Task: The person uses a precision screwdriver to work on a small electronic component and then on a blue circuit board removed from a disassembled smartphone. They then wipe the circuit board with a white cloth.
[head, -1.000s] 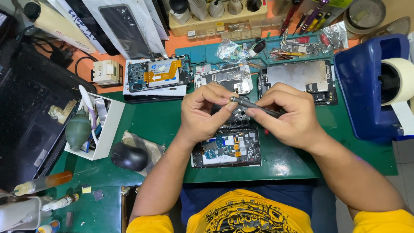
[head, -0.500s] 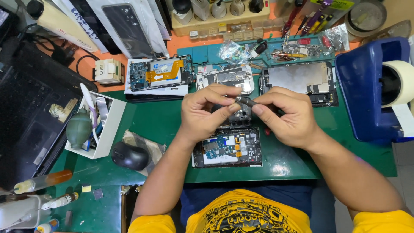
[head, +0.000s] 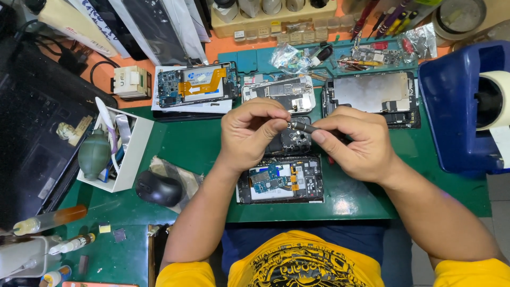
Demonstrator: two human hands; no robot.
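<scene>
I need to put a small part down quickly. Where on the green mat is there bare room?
Bare green mat lies between the white box and the left hand, and right of the opened phone near the mat's front edge. The back row is crowded.

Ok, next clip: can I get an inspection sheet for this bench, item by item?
Surface: green mat, crowded.
Job's things: dark slim tool held between both hands; opened phone below them, another dark phone part under the tool.
Clutter: more opened phones, white box with a green blower, black mouse, glue bottles.
Grips: left hand pinches the tool's tip; right hand holds its shaft.
Cables: black lead at upper left.
Surroundings: blue tape dispenser, laptop.
</scene>
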